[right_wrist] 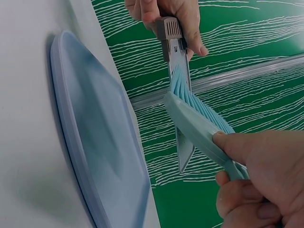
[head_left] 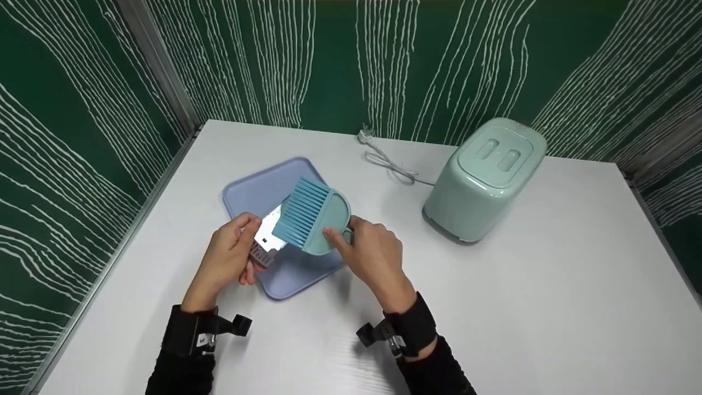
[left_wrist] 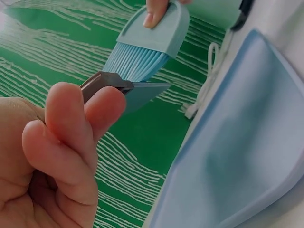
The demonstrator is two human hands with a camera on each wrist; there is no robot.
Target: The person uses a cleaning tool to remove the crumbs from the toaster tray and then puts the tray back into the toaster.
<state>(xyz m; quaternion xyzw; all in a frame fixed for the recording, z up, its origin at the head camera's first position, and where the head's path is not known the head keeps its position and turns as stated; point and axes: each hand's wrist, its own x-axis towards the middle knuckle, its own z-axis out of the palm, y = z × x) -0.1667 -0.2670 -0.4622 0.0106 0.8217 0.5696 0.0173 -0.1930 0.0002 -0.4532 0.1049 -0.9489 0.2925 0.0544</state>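
Brush (head_left: 331, 219) touches the plate (head_left: 267, 227) above the tray (head_left: 290, 282), hiding part of both in the head view. The right hand (head_left: 375, 249) has fingers clamped on the brush; the left hand (head_left: 227, 247) pinches the plate's end. Toaster (head_left: 466, 197) and cord (head_left: 386, 160) lie rightward.

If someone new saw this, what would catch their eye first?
Probably the turquoise brush in the right hand, its bristles against a shiny metal piece that the left hand grips, above a lavender tray. Next, the mint-green toaster standing on the white table, to the right, and the white-streaked green wall behind.
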